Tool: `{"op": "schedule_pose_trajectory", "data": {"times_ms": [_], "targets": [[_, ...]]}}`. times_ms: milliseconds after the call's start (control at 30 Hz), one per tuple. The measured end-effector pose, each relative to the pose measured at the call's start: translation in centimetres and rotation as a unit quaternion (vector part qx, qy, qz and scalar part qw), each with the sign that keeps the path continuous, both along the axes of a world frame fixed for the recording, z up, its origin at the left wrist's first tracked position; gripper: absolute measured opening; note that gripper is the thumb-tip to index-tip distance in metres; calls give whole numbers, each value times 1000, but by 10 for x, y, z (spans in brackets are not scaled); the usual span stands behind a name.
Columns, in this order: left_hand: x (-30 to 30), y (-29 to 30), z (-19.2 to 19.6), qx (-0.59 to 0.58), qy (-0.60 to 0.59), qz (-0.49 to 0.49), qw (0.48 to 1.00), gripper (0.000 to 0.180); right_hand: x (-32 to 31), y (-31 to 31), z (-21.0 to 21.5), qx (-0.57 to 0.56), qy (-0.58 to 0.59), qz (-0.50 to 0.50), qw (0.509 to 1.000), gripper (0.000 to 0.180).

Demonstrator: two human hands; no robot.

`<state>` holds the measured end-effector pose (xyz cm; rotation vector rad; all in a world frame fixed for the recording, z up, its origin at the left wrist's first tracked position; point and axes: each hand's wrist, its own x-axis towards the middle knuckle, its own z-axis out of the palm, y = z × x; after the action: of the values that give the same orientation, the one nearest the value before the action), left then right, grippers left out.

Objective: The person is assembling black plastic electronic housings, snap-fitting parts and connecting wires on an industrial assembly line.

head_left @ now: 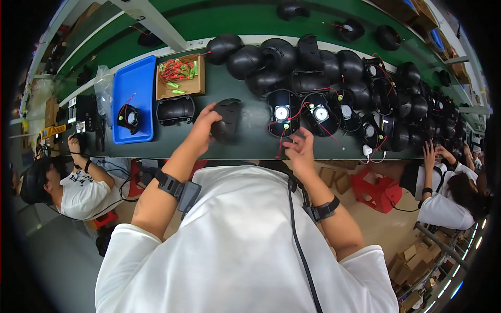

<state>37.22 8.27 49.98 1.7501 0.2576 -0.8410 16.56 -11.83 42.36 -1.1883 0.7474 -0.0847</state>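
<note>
The left grip (204,127) held a black shell (227,122), long axis pointing forward, left of a speaker housing (282,112) on the tabletop (245,150); the right grip (302,150) hung nearer that housing, its hold impossible to tell.

Scene bright, light fairly even. Row of light tubes (443,288) glowing near lower right rim. Pale sheen on worktop (252,112); white shirt (240,235) bright, fold detail faint. Black shells (279,55) dark, detail partly lost, soft highlights on curves. Curved black part (226,122) at left hand (202,126) smeared by motion. Fisheye bending straight edges, stretching rim; corners black. Far right end of worktop small, soft; middle clearer.
</note>
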Motion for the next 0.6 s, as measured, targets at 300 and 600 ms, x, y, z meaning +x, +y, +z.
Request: {"op": "schedule_pose_trajectory", "data": {"times_ms": [300,600], "targets": [[6,39,-13,-244,202,27,948,49,14,-16,-9,16,-64,-37,997,93],[-6,34,-15,-161,141,27,976,65,18,-16,-3,-135,-42,18,990,106]]}}
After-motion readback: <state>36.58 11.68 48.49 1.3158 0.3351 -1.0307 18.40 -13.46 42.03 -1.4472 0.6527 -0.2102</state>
